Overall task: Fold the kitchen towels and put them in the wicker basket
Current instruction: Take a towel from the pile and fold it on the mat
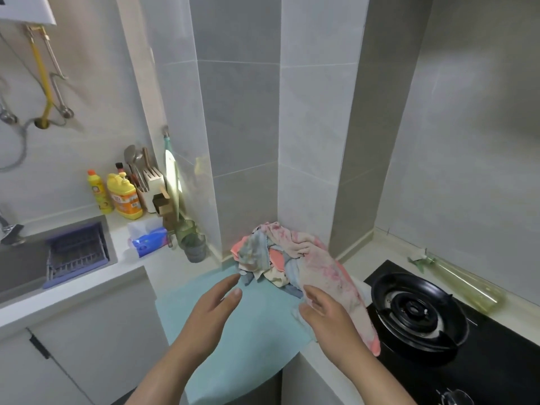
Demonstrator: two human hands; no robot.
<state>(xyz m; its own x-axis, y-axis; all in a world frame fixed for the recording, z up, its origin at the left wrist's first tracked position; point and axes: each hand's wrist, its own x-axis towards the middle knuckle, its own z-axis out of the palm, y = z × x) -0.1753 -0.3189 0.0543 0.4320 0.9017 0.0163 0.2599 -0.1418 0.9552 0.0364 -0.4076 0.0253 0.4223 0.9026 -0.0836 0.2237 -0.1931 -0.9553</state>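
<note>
A heap of crumpled kitchen towels (271, 255) in pink, pale blue and cream lies in the corner of the counter on a light blue mat (233, 331). One long pink-and-white towel (333, 279) trails from the heap toward the stove. My left hand (213, 311) hovers over the mat with straight fingers, its tips close to the heap's front edge, holding nothing. My right hand (324, 314) is at the near edge of the pink-and-white towel, fingers extended against it; whether it grips the cloth is unclear. No wicker basket is in view.
A black gas stove (415, 311) sits right of the towels, with a clear bottle (461, 285) lying behind it. To the left are a sink (26, 264) with a purple rack (76, 252), detergent bottles (124, 197), a tissue pack (149, 238) and a cup (194, 248).
</note>
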